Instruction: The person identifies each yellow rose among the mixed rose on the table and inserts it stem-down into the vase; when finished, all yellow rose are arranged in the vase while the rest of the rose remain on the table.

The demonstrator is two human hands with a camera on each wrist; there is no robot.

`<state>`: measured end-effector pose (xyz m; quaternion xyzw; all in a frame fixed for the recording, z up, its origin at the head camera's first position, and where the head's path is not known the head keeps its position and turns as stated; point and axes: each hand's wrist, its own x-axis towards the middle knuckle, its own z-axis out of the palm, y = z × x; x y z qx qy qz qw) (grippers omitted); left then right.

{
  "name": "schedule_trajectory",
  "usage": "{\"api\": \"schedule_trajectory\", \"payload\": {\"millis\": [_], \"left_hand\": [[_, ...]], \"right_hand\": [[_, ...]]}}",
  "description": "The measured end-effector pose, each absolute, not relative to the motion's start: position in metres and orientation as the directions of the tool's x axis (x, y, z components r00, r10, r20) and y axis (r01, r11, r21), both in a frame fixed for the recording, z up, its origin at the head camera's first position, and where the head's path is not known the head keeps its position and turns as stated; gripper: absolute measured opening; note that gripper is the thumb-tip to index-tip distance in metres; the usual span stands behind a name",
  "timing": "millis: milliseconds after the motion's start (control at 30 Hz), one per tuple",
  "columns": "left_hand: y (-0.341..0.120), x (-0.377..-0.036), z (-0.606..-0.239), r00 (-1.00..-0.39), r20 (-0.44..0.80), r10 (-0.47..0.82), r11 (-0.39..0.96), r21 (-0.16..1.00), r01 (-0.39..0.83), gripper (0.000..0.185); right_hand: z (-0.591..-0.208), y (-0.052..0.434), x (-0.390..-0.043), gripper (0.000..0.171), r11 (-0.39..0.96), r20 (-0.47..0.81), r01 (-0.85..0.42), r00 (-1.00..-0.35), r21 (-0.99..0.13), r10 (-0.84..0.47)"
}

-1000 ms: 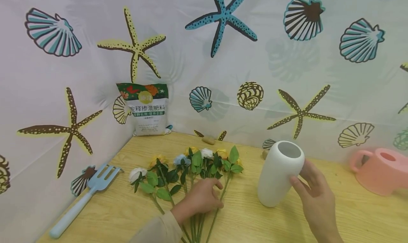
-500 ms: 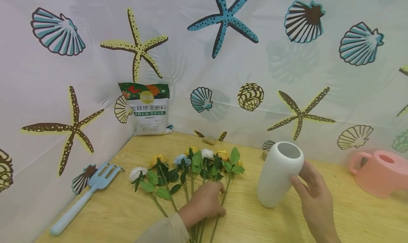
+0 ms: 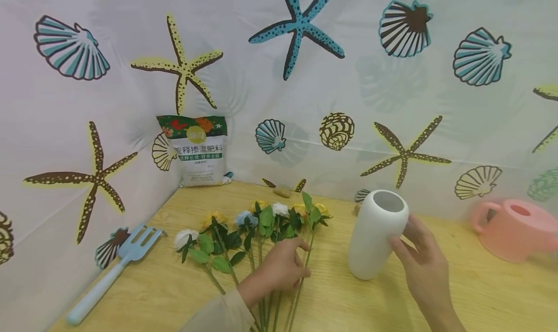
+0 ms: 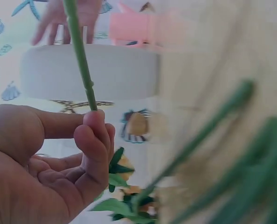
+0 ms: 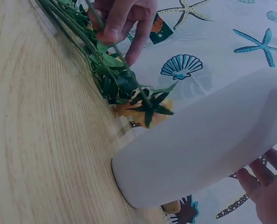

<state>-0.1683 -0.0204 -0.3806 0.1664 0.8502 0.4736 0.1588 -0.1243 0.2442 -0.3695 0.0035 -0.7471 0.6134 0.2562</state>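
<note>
My left hand (image 3: pixel 283 266) pinches the green stem (image 4: pixel 80 51) of a yellow rose (image 3: pixel 321 208) between thumb and fingertips. In the right wrist view this rose (image 5: pixel 158 114) is a little above the table, its head toward the vase. Beside it lie several other roses in a row, among them a blue rose (image 3: pixel 246 219) and a white rose (image 3: pixel 186 238). My right hand (image 3: pixel 425 266) holds a tall white vase (image 3: pixel 377 235), thumb at its near side and the other fingers partly hidden behind. The vase stands upright on the table, its mouth uncovered.
A pale blue hand fork (image 3: pixel 115 271) lies at the table's left edge. At the back left stands a fertilizer bag (image 3: pixel 200 153). The pink watering can (image 3: pixel 510 233) is at the far right. Small stones (image 3: pixel 282 191) lie along the patterned curtain.
My left hand has closed its fingertips on the rightmost rose's stem and raised it slightly; the yellow bloom now shows past its leaves. My right hand stays on the vase.
</note>
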Motion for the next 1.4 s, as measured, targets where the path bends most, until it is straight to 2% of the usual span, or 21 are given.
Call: {"api": "schedule_trajectory", "payload": {"millis": [233, 500, 800, 1033, 1400], "left_hand": [[-0.016, -0.173, -0.345, -0.893, 0.038, 0.448, 0.343, 0.915, 0.211, 0.048], [0.014, -0.188, -0.29, -0.895, 0.282, 0.346, 0.14, 0.928, 0.346, 0.053], [0.053, -0.208, -0.24, -0.817, 0.517, 0.257, -0.037, 0.85, 0.526, 0.054], [0.083, -0.22, -0.225, -0.779, 0.589, 0.217, -0.098, 0.807, 0.583, 0.054], [0.101, -0.234, -0.234, -0.767, 0.618, 0.171, -0.146, 0.786, 0.601, 0.053]], "right_hand": [[-0.372, 0.241, -0.127, 0.059, 0.343, 0.421, -0.307, -0.843, -0.888, 0.334], [-0.373, 0.241, -0.129, 0.06, 0.318, 0.458, -0.361, -0.827, -0.877, 0.325], [-0.37, 0.242, -0.128, 0.061, 0.324, 0.442, -0.343, -0.841, -0.882, 0.313], [-0.37, 0.244, -0.128, 0.06, 0.35, 0.447, -0.338, -0.842, -0.874, 0.303], [-0.372, 0.248, -0.129, 0.061, 0.347, 0.445, -0.34, -0.847, -0.874, 0.291]]}}
